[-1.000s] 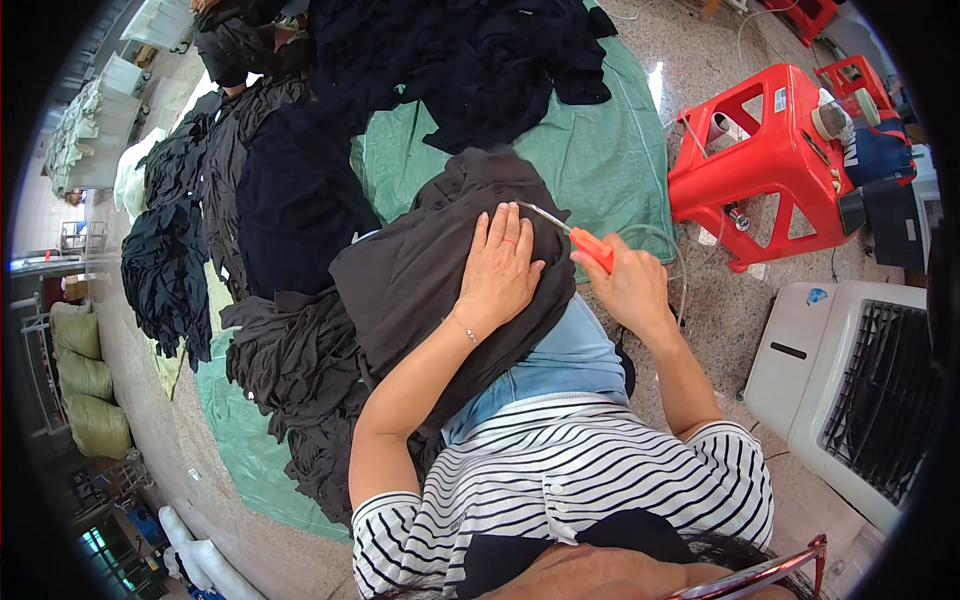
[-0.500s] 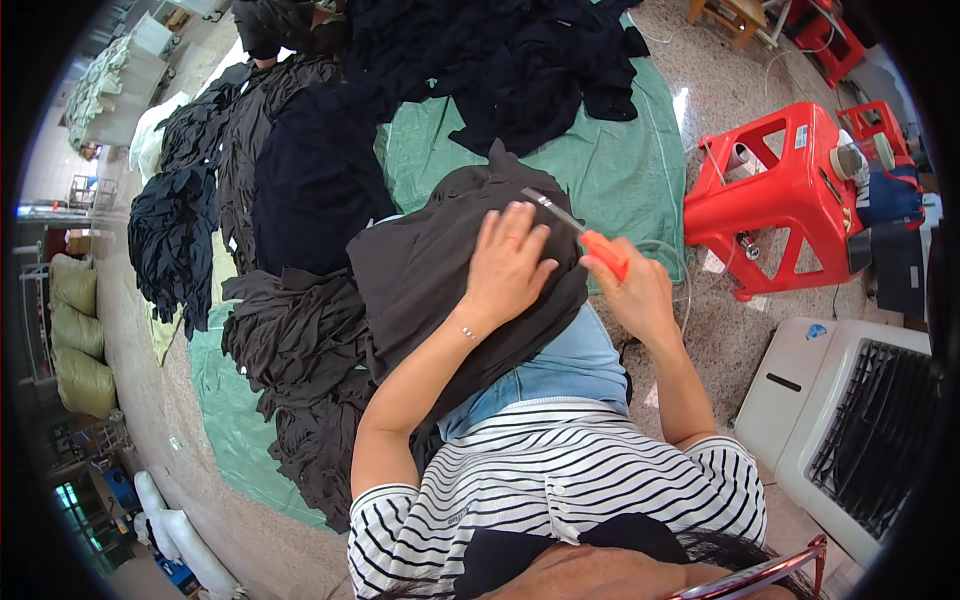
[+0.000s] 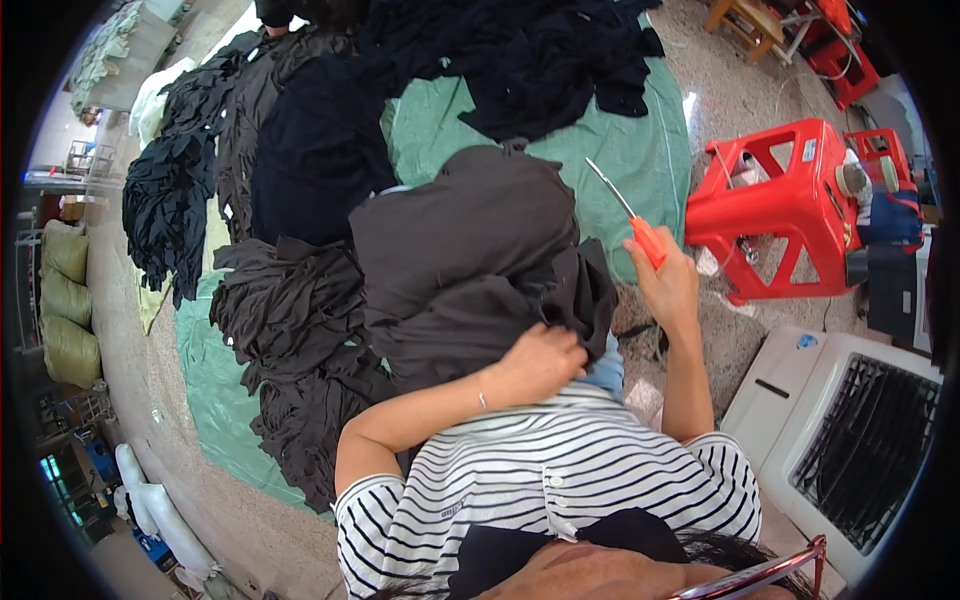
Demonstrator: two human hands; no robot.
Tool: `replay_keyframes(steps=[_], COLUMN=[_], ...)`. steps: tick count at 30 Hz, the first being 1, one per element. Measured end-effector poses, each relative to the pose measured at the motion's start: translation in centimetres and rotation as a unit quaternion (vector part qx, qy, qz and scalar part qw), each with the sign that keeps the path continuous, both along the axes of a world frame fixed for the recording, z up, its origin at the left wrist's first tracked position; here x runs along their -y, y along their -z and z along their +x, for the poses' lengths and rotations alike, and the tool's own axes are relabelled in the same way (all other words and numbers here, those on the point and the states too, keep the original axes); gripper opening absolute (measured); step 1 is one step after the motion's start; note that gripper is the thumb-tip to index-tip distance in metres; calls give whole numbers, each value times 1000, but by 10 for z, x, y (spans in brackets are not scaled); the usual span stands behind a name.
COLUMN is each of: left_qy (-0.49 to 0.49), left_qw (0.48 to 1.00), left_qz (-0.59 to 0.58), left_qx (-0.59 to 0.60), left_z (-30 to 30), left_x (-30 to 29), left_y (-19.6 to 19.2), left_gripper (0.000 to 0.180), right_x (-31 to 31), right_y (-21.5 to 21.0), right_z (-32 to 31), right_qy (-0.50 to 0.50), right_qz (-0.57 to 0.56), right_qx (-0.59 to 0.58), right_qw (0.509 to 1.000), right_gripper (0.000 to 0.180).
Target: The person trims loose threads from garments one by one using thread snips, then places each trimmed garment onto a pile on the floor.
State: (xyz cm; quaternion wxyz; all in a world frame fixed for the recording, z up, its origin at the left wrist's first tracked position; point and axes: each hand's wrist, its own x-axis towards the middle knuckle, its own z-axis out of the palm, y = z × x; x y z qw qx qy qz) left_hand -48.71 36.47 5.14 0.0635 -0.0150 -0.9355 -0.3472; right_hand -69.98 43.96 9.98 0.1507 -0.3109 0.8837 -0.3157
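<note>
On our right we see a red plastic stool [image 3: 770,215] and, nearer us, a pale appliance [image 3: 835,430] with a dark grille; a small wooden stool [image 3: 757,22] sits farther off. Olive sacks [image 3: 66,302] line our far left. A green sheet [image 3: 440,130] covers some speckled floor [image 3: 140,380].

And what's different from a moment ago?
The left hand moved back across the dark cloth toward the body, fingers now curled. The right hand carried the orange-handled tool rightward, clear of the cloth. The cloth's right side bunched up. The tool is still held; the red stool stayed put.
</note>
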Motion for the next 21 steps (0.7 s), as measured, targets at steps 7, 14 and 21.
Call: replay_keyframes(steps=[7, 14, 21], left_qy=[-381, -238, -335], left_qw=[912, 962, 912], left_qz=[101, -84, 51], left_qx=[-113, 100, -231], left_z=[-17, -55, -102], left_x=[63, 78, 128], left_y=[-30, -10, -40], left_gripper=[10, 54, 11], right_x=[-21, -15, -16], right_y=[19, 31, 24], right_z=[1, 4, -2], right_qy=[-45, -40, 11], right_qz=[-20, -68, -124], right_qx=[3, -42, -88], right_qw=[999, 996, 988], right_gripper=[32, 33, 38])
